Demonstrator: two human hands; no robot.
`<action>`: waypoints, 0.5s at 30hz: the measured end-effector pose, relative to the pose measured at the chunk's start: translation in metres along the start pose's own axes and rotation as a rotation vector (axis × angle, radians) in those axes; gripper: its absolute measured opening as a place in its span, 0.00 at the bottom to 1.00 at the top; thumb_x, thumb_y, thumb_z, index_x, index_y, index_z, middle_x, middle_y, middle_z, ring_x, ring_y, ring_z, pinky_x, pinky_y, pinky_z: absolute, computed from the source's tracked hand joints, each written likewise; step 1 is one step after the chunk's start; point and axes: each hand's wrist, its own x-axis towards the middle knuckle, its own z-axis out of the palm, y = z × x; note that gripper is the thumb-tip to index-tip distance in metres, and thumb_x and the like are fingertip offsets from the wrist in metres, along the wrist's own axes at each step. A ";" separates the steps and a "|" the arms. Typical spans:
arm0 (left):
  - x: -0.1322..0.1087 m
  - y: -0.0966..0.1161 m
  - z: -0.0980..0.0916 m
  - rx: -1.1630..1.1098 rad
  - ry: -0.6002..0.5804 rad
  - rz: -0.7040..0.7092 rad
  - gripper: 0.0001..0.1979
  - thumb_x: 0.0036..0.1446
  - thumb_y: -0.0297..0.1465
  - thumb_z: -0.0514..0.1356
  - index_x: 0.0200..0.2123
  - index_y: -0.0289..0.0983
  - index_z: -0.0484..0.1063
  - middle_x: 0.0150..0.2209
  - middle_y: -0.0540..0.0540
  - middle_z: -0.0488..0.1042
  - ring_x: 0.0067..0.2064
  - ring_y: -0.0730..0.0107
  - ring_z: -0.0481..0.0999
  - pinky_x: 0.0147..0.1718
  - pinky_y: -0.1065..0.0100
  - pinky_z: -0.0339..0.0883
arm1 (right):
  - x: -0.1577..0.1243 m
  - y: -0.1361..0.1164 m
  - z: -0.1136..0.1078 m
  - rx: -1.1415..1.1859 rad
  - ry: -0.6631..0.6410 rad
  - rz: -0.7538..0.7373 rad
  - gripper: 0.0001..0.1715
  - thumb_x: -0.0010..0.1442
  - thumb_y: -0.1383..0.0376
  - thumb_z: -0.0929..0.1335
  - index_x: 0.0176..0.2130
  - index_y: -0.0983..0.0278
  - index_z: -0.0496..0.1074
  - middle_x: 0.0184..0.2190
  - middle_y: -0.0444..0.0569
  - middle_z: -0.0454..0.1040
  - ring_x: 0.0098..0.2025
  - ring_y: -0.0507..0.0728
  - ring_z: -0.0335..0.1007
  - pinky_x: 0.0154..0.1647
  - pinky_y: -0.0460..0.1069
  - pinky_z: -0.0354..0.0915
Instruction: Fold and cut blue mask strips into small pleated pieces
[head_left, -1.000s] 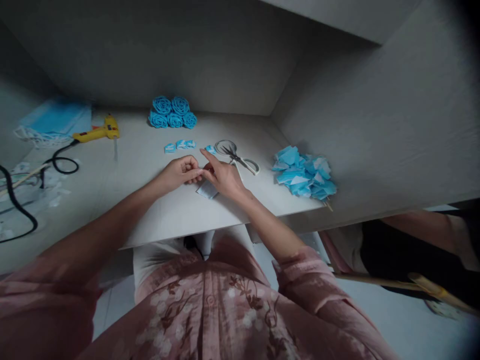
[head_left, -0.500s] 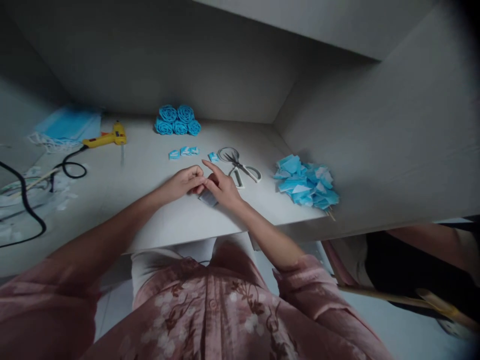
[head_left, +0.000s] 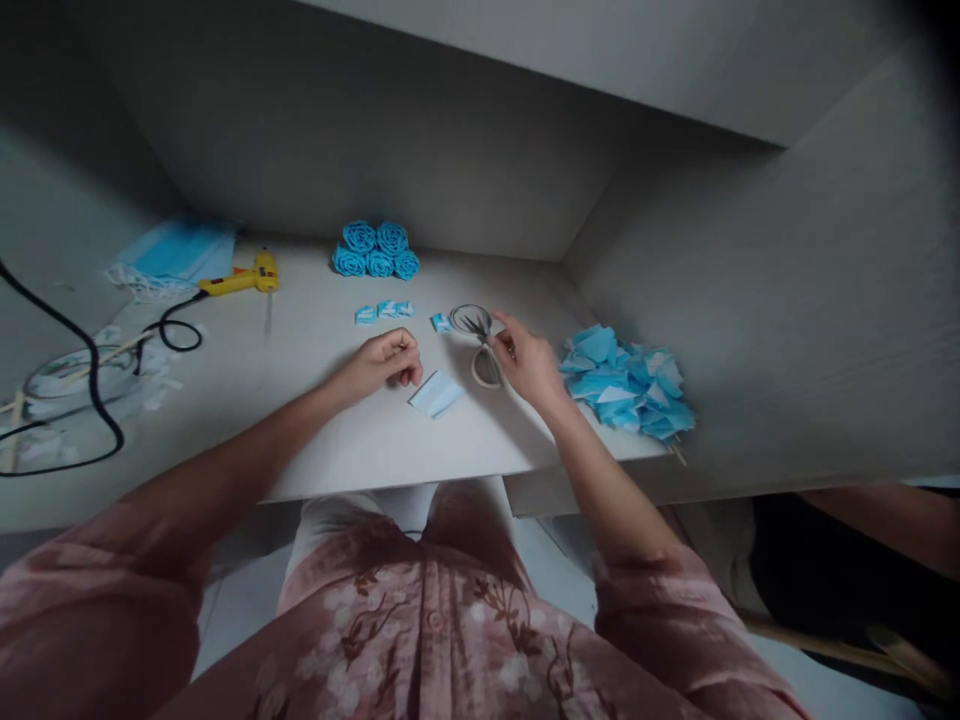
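My left hand (head_left: 391, 358) rests above the white table with its fingers curled in. Whatever is inside them, if anything, is hidden. Just right of it lies a flat pale-blue piece of mask fabric (head_left: 436, 394). My right hand (head_left: 525, 362) is over the scissors (head_left: 487, 368), thumb and fingers bent around the middle near the pivot and covering one handle. The blades lie across a round ring-like item (head_left: 470, 310). Small folded blue pieces (head_left: 390, 309) sit in a row beyond my hands, one of them (head_left: 441, 322) beside the ring.
Several blue rolled rosettes (head_left: 375, 250) are stacked at the back. A yellow glue gun (head_left: 240, 280) and blue masks (head_left: 180, 255) lie at left, with a black cord (head_left: 94, 360) and scraps nearer. Ruffled blue flowers on sticks (head_left: 630, 385) lie at right. Another person's arm (head_left: 892, 520) shows beyond the panel.
My hands have come apart. The right moved rightward onto the scissors; the left stayed curled near its place. The pale-blue fabric piece is now uncovered on the table. The view shifted slightly.
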 end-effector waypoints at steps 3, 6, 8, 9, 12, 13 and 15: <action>0.000 0.001 0.000 0.023 0.024 0.037 0.26 0.63 0.55 0.67 0.31 0.41 0.65 0.26 0.47 0.80 0.26 0.71 0.72 0.30 0.68 0.66 | -0.012 0.003 -0.006 -0.436 -0.052 0.038 0.33 0.74 0.61 0.66 0.73 0.68 0.68 0.54 0.65 0.85 0.52 0.67 0.81 0.51 0.55 0.72; 0.002 0.002 0.000 0.123 0.006 0.025 0.21 0.66 0.52 0.63 0.34 0.40 0.71 0.29 0.46 0.82 0.29 0.69 0.75 0.32 0.67 0.68 | -0.021 0.001 0.002 -0.553 -0.143 0.051 0.34 0.75 0.59 0.67 0.74 0.68 0.67 0.56 0.65 0.84 0.56 0.68 0.81 0.53 0.55 0.73; 0.005 0.004 0.001 0.317 -0.056 0.012 0.17 0.67 0.47 0.61 0.35 0.40 0.75 0.32 0.44 0.83 0.32 0.65 0.78 0.35 0.65 0.70 | -0.021 -0.001 0.008 -0.565 -0.156 0.059 0.35 0.75 0.58 0.68 0.74 0.67 0.68 0.56 0.65 0.84 0.56 0.68 0.81 0.52 0.55 0.73; 0.008 0.006 0.002 0.452 -0.103 0.021 0.15 0.67 0.44 0.60 0.35 0.40 0.78 0.34 0.44 0.84 0.35 0.63 0.80 0.38 0.64 0.70 | -0.021 -0.002 0.009 -0.566 -0.157 0.066 0.34 0.75 0.57 0.68 0.74 0.67 0.68 0.55 0.64 0.85 0.56 0.68 0.82 0.52 0.55 0.73; 0.021 0.008 0.006 0.853 -0.226 0.125 0.13 0.67 0.38 0.60 0.40 0.39 0.83 0.43 0.40 0.87 0.46 0.54 0.83 0.48 0.58 0.71 | -0.017 -0.003 0.009 -0.554 -0.162 0.098 0.35 0.73 0.58 0.69 0.73 0.66 0.68 0.54 0.65 0.85 0.54 0.68 0.83 0.50 0.55 0.74; 0.028 0.007 0.008 0.950 -0.242 0.168 0.13 0.67 0.36 0.60 0.43 0.39 0.84 0.48 0.38 0.87 0.51 0.50 0.82 0.53 0.55 0.71 | -0.016 -0.003 0.009 -0.544 -0.162 0.109 0.35 0.73 0.58 0.69 0.73 0.66 0.68 0.54 0.65 0.85 0.54 0.68 0.83 0.50 0.55 0.74; 0.045 0.004 0.013 1.088 -0.224 0.222 0.15 0.67 0.34 0.59 0.49 0.37 0.85 0.54 0.34 0.85 0.57 0.47 0.81 0.60 0.51 0.69 | -0.015 -0.001 0.009 -0.517 -0.149 0.129 0.36 0.72 0.58 0.70 0.73 0.66 0.69 0.55 0.65 0.85 0.55 0.68 0.83 0.50 0.55 0.74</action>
